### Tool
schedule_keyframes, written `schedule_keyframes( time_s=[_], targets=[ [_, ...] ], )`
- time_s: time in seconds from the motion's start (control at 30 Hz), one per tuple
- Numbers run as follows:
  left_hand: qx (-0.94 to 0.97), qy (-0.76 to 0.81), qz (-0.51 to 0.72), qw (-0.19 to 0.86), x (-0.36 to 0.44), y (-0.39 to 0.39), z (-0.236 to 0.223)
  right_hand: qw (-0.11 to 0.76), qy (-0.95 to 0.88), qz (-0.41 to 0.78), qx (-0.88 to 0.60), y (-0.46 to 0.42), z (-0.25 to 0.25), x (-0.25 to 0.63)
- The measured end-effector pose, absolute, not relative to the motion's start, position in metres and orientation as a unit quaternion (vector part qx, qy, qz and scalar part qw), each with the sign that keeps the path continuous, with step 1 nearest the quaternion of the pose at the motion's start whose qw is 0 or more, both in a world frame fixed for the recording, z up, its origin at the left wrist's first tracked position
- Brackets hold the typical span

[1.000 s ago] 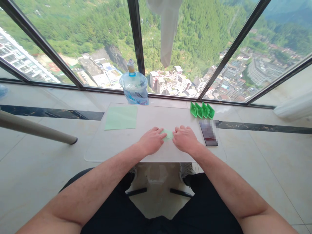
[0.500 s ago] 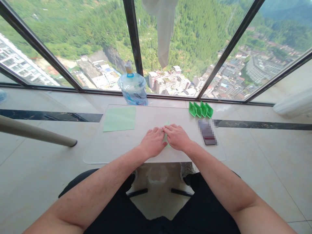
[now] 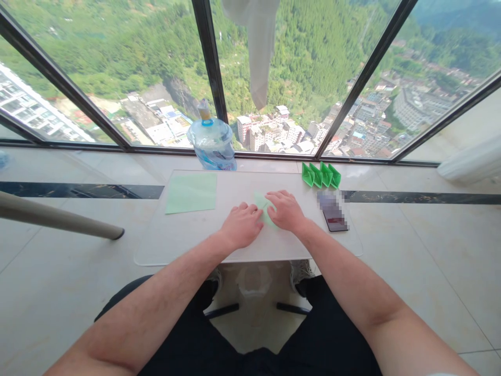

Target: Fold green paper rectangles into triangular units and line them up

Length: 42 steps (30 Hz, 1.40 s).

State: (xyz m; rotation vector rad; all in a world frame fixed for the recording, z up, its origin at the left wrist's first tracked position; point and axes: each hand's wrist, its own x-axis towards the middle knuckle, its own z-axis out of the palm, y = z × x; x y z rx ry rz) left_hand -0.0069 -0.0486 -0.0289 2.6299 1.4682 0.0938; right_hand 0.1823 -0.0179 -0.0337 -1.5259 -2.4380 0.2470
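The small light-green folded paper (image 3: 266,210) lies on the white table (image 3: 188,237), toward the middle of its top, between the person's hands. Fingers cover parts of both its sides, so its full outline and the number of its folds cannot be made out. The left hand (image 3: 243,225) rests palm down with bent fingers at the paper's left edge; its fingertips are partly lost against the paper, and whether they pinch it cannot be told. The right hand (image 3: 285,210) is half open over the paper's right side, fingers curved and thumb apart from them; its palm is hidden.

A larger light-green sheet (image 3: 191,193) lies flat at the table's left. At the right lies a phone (image 3: 337,220), most of its screen masked by blurred blocks. Just beyond it stand green folded paper pieces (image 3: 321,175) in a row, overlapping so that their inner sides are partly hidden. Behind the table, a clear water bottle (image 3: 212,143) has its base cut off from view by the table edge. Below, the shoes are only partly visible.
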Motion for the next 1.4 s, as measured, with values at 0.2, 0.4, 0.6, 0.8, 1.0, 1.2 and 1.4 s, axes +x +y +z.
schedule_keyframes(
  time_s=[0.2, 0.4, 0.6, 0.8, 1.0, 1.2, 1.4],
  targets=[
    [0.867, 0.493, 0.039, 0.062, -0.004, -0.050, -0.032, 0.136, -0.790, 0.125, -0.585, -0.027, -0.028, 0.194],
    [0.881, 0.468, 0.027, 0.069, -0.001, -0.055, -0.050, 0.199, -0.634, 0.240, -0.708, -0.012, -0.030, 0.192],
    [0.888, 0.454, 0.038, 0.063, -0.005, -0.050, -0.050, 0.264, -0.523, 0.355, -0.729, -0.003, -0.031, 0.193],
    [0.886, 0.456, 0.055, 0.065, -0.008, -0.046, -0.046, 0.220, -0.567, 0.348, -0.714, -0.001, -0.043, 0.201],
    [0.864, 0.494, 0.012, 0.094, -0.006, -0.056, -0.046, 0.247, -0.561, 0.315, -0.725, -0.006, -0.040, 0.202],
    [0.862, 0.496, 0.002, 0.107, -0.007, -0.058, -0.048, 0.272, -0.511, 0.376, -0.723, -0.006, -0.039, 0.202],
    [0.864, 0.492, 0.008, 0.106, -0.010, -0.056, -0.047, 0.250, -0.527, 0.359, -0.728, -0.001, -0.049, 0.205]
  ],
)
